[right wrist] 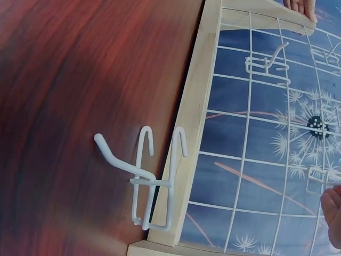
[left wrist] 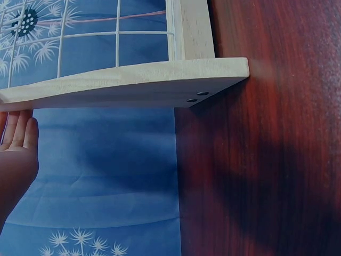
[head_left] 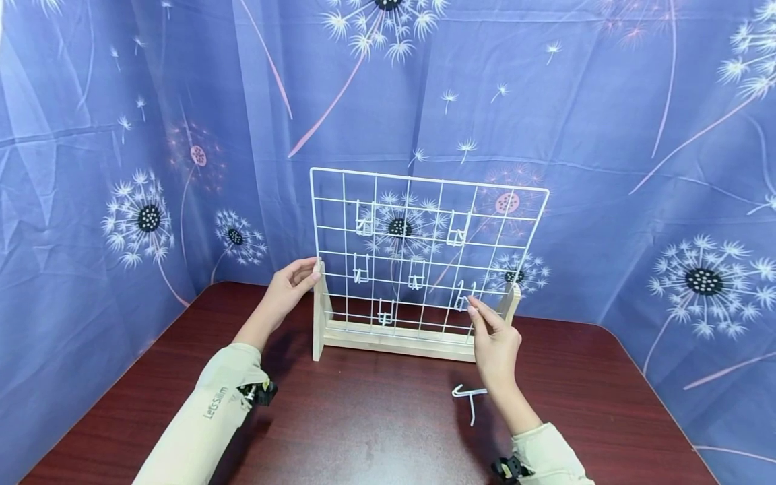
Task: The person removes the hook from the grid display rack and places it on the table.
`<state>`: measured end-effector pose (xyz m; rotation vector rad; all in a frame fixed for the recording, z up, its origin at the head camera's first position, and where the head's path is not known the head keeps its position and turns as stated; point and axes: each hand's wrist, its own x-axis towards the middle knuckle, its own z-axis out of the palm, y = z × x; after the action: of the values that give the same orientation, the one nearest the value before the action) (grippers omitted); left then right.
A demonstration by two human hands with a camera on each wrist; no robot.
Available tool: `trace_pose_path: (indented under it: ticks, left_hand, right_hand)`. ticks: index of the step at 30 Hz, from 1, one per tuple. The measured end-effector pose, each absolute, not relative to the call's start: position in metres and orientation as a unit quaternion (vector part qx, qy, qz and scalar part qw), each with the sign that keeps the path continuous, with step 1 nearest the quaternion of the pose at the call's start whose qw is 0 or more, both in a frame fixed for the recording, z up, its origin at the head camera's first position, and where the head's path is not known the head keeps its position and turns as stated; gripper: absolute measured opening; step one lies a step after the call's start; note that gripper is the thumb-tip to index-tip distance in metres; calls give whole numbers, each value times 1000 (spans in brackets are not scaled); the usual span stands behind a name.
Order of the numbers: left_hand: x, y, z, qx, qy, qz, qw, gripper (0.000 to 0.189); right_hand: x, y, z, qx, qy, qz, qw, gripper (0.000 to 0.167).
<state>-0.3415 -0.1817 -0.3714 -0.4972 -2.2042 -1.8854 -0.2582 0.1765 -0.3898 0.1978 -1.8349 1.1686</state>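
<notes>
One white hook (head_left: 459, 296), roughly upright at the wire grid (head_left: 424, 179), sits just up-left of the right hand (head_left: 496, 340) — fingertips pinching it — while the left hand (head_left: 291, 288), farther left, grips the wooden stand (head_left: 318, 316).

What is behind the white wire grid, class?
Through the gaps in the grid you see the blue dandelion-print curtain and, low down, some of the dark red table. Whatever lies directly behind the hooks, wooden stand and right hand is covered.
</notes>
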Motion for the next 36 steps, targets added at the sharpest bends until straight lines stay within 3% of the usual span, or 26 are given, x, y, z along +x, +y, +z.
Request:
trace_pose_path:
  ticks: [36]
  left_hand:
    - [-342, -183, -371, -166, -745, -641, 86, 47]
  right_hand:
    - [-241, 177, -389, 188, -746, 437, 466, 23]
